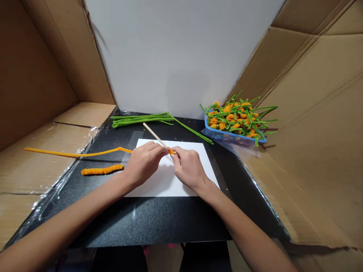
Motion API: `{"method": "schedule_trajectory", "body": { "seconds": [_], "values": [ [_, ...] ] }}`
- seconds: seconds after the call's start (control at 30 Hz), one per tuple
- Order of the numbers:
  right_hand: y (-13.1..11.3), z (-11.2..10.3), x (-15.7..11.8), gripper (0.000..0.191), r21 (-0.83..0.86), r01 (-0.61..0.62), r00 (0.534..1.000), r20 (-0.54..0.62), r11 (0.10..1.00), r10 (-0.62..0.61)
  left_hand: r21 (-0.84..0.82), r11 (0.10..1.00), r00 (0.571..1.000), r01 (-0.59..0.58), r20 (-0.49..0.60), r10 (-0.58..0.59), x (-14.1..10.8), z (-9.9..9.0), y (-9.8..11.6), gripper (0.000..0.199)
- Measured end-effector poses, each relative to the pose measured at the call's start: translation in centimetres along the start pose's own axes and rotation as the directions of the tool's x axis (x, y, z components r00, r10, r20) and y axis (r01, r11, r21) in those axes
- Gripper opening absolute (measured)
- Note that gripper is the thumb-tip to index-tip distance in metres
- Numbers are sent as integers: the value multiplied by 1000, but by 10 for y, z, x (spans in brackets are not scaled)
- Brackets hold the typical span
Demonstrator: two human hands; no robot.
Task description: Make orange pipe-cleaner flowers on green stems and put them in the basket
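My left hand [144, 161] is closed, thumb and fingertips pinching an orange pipe cleaner [96, 154] close to a thin wooden stick [154, 135]. The pipe cleaner's long free end trails out to the left, past the table edge. My right hand [189, 166] is closed around the lower end of the stick, which slants up and to the left. A little orange fuzz shows on the stick between both sets of fingertips; its exact wrapping is mostly hidden. Both hands hover over a white sheet [167, 183]. Beside my left wrist lies a tightly coiled orange pipe cleaner [102, 170].
Green pipe cleaners [138, 120] lie bundled at the back of the black table [136, 223], one angled rightward. A blue basket [235, 139] at the back right is heaped with orange and green pieces. Cardboard walls [320, 124] flank both sides.
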State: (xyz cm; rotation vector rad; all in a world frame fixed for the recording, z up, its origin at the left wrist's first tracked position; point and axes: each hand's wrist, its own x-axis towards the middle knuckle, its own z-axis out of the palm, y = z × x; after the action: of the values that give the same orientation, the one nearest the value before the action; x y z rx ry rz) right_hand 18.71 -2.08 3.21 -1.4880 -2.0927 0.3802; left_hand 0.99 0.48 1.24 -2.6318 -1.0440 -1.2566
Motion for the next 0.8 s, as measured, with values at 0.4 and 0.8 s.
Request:
{"method": "schedule_trajectory", "body": {
  "seconds": [0.4,0.8],
  "values": [
    [28,-19,13,20,602,58,922,275,797,-274,-575,614,809,541,556,-191,18,-23,-47,20],
    [4,-16,-1,35,-272,326,912,343,905,-225,-116,990,957,80,288,-43,14,-18,-22,22]
  ]
}}
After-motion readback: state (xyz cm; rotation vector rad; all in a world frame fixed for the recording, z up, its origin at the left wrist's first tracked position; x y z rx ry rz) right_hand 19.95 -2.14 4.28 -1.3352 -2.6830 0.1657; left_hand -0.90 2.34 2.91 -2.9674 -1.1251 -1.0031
